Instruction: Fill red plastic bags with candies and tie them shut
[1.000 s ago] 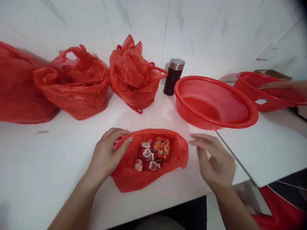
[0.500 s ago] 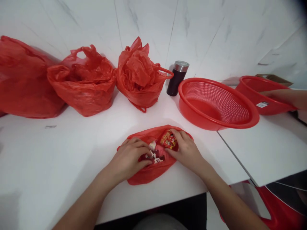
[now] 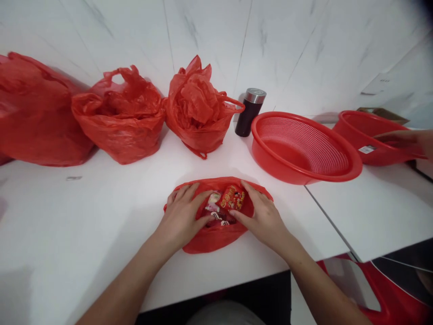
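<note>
A small red plastic bag (image 3: 216, 239) lies open on the white table (image 3: 101, 216) right in front of me. Inside it are several wrapped candies (image 3: 230, 201), red with white and gold print. My left hand (image 3: 182, 219) grips the bag's left rim, thumb inside the opening and fingers over the outside. My right hand (image 3: 262, 216) grips the right rim the same way, its forefinger along the far edge. Both hands touch the bag and hold its mouth apart.
Three larger red bags (image 3: 122, 117) stand along the marble wall at the back left. A dark flask (image 3: 248, 113) and a red strainer basin (image 3: 304, 146) sit at the back right. Another person's hand (image 3: 406, 137) rests on a second red basin (image 3: 368, 135). A second tabletop (image 3: 382, 212) adjoins on the right.
My right hand came in from the right of the bag and took hold of its rim. The left hand shifted on the left rim, and the bag now sits bunched smaller between both hands.
</note>
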Demonstrator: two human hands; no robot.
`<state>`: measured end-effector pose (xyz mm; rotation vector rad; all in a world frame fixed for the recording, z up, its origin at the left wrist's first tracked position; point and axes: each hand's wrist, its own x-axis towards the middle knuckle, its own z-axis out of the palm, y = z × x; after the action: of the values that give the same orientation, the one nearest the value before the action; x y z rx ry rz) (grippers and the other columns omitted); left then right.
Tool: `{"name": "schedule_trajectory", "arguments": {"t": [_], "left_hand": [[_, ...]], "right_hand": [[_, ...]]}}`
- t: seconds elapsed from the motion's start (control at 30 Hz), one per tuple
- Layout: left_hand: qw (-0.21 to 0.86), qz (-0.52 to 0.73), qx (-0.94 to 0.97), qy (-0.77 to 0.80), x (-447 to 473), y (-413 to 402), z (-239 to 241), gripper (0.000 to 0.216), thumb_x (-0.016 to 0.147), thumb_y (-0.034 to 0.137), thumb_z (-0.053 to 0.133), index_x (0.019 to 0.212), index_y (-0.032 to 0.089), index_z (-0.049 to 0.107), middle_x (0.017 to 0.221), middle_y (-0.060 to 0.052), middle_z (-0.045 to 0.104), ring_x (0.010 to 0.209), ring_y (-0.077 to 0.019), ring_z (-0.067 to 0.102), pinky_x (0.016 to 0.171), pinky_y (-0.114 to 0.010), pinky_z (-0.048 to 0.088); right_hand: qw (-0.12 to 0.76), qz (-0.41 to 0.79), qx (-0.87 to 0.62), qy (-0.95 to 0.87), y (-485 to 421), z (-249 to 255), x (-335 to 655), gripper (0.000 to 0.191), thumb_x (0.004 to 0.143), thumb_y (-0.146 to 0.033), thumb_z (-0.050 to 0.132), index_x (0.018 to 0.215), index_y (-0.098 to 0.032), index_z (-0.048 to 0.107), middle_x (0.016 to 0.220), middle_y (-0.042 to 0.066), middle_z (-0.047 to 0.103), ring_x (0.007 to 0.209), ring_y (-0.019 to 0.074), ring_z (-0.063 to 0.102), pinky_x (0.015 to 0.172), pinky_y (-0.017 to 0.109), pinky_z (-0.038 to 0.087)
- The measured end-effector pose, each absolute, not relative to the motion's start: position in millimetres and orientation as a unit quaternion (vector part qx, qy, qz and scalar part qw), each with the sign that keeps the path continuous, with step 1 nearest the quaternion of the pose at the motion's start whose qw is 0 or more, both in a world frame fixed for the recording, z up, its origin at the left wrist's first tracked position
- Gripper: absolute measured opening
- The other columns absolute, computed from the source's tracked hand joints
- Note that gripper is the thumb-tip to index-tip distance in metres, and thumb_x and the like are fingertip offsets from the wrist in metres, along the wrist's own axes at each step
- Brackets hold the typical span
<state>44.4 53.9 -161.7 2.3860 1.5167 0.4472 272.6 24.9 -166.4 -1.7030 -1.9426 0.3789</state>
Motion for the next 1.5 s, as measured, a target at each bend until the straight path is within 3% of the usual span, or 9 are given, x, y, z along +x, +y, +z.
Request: {"name": "schedule_trajectory", "arguments": {"t": [0.13,0.33,0.47,0.6,0.7,0.83,0.97,1.13,1.5], "left_hand": [[0.112,0.191,0.824,0.522,41.5,56.9,-157.1,0.049,0.087,0.038,0.059,0.134,0.030,0.052,0.147,-0.011,0.045,0.135,-0.0348,0.038,0.102,-0.056,0.036],[0.021,0.349,0.754,0.556,21.7,60.4,-136.8,0.044,0.089,0.038,0.057,0.131,0.027,0.054,0.147,-0.008,0.043,0.123,-0.0289,0.047,0.105,-0.047,0.037],[0.173,0.283,0.697,0.636,1.8,45.3,-136.2,0.064,0.086,0.051,0.055,0.141,0.023,0.041,0.128,-0.013,0.057,0.107,-0.0294,0.059,0.090,-0.046,0.047],[0.364,0.277,0.641,0.616,-12.0,29.1,-132.8,0.037,0.090,0.051,0.048,0.101,0.020,0.064,0.087,-0.004,0.068,0.083,-0.0220,0.063,0.074,-0.034,0.048],[0.414,0.387,0.583,0.582,-17.4,27.2,-110.9,0.025,0.086,0.044,0.060,0.082,0.020,0.066,0.082,0.000,0.066,0.080,-0.0163,0.058,0.073,-0.026,0.045],[0.491,0.592,0.450,0.454,-15.6,35.3,-58.4,0.017,0.077,0.037,0.071,0.075,0.021,0.067,0.078,0.002,0.061,0.073,-0.0121,0.054,0.068,-0.022,0.046],[0.476,0.676,0.457,0.329,0.6,43.9,-12.0,0.010,0.082,0.030,0.067,0.078,0.021,0.069,0.082,0.003,0.062,0.078,-0.0107,0.055,0.077,-0.021,0.048],[0.554,0.513,0.550,0.358,10.7,56.5,10.5,0.016,0.085,0.032,0.067,0.081,0.017,0.070,0.078,0.000,0.065,0.074,-0.0110,0.059,0.072,-0.021,0.050],[0.630,0.557,0.451,0.298,-2.7,68.9,38.2,0.025,0.092,0.026,0.056,0.073,0.017,0.069,0.069,0.002,0.067,0.065,-0.0087,0.062,0.068,-0.022,0.057]], "right_hand": [[0.286,0.107,-0.601,-0.738,23.9,-165.4,284.4,0.047,0.090,-0.035,0.055,0.135,-0.025,0.048,0.123,0.009,0.061,0.114,0.0278,0.057,0.096,0.050,0.046],[0.380,0.020,-0.618,-0.688,19.9,-153.7,314.0,0.042,0.091,-0.035,0.054,0.132,-0.025,0.051,0.115,0.010,0.059,0.089,0.0209,0.061,0.078,0.038,0.054],[0.308,0.064,-0.638,-0.703,12.2,-157.7,339.7,0.057,0.082,-0.041,0.065,0.134,-0.028,0.049,0.116,0.011,0.060,0.078,0.0218,0.064,0.065,0.037,0.056],[0.267,0.215,-0.600,-0.723,10.3,-152.1,360.8,0.042,0.084,-0.030,0.059,0.126,-0.034,0.054,0.083,0.002,0.068,0.056,0.0178,0.062,0.052,0.031,0.054],[0.345,0.224,-0.597,-0.689,19.1,-122.2,366.4,0.022,0.088,-0.031,0.055,0.108,-0.026,0.063,0.070,0.000,0.064,0.053,0.0165,0.057,0.048,0.030,0.050],[0.524,0.184,-0.573,-0.602,39.9,-60.7,357.0,0.018,0.087,-0.035,0.059,0.096,-0.022,0.067,0.072,0.000,0.062,0.058,0.0127,0.055,0.051,0.026,0.046],[0.618,0.120,-0.522,-0.575,57.4,-11.9,336.3,0.010,0.086,-0.029,0.060,0.090,-0.022,0.067,0.076,-0.001,0.061,0.065,0.0114,0.054,0.059,0.024,0.045],[0.484,0.282,-0.490,-0.668,66.4,21.0,323.2,0.011,0.083,-0.027,0.060,0.078,-0.019,0.064,0.070,-0.001,0.060,0.062,0.0109,0.053,0.057,0.024,0.042],[0.517,0.335,-0.458,-0.641,75.9,64.9,323.3,0.011,0.080,-0.027,0.061,0.075,-0.020,0.066,0.073,0.001,0.062,0.060,0.0103,0.051,0.053,0.024,0.040]]}}
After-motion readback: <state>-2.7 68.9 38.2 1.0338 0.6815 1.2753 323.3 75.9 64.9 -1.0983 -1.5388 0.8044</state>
